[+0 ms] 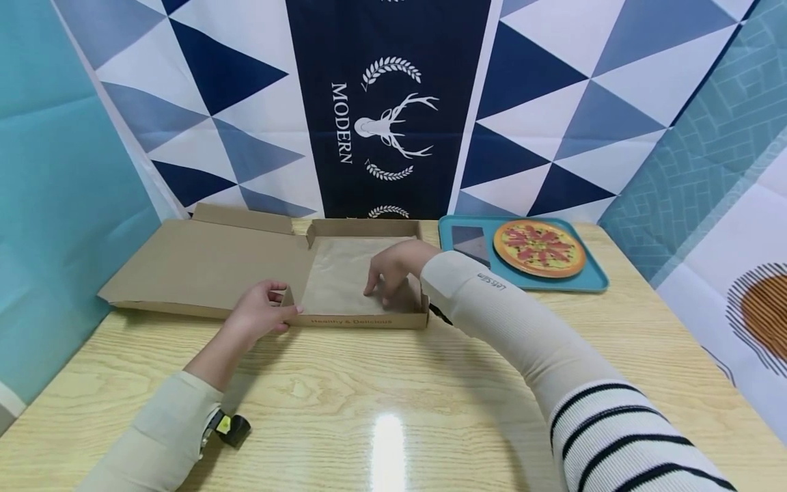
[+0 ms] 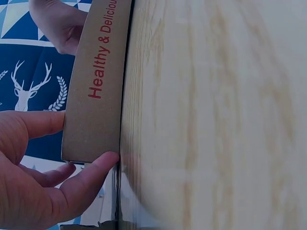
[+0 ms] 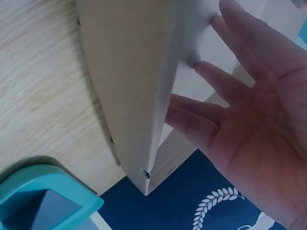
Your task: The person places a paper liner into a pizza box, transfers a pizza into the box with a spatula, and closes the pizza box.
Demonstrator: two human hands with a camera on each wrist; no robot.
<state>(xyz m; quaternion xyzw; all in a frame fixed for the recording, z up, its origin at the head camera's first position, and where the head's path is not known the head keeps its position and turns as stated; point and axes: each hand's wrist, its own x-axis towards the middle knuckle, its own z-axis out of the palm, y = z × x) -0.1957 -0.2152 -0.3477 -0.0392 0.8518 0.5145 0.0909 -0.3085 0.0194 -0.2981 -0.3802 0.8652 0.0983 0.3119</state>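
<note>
The cardboard pizza box (image 1: 399, 320) lies open near twelve o'clock. The left hand (image 1: 259, 309) pinches its seven-o'clock corner; the right hand (image 1: 396, 265), fingers loosely spread, touches the paper liner (image 1: 335, 270) inside.

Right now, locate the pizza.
In the head view, the pizza lies toward the right, on the tray, with the box to its left.

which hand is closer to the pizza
Right. The right hand reaches into the open box, left of the pizza and its tray. The left hand holds the box's near left corner, farther from the pizza.
</note>
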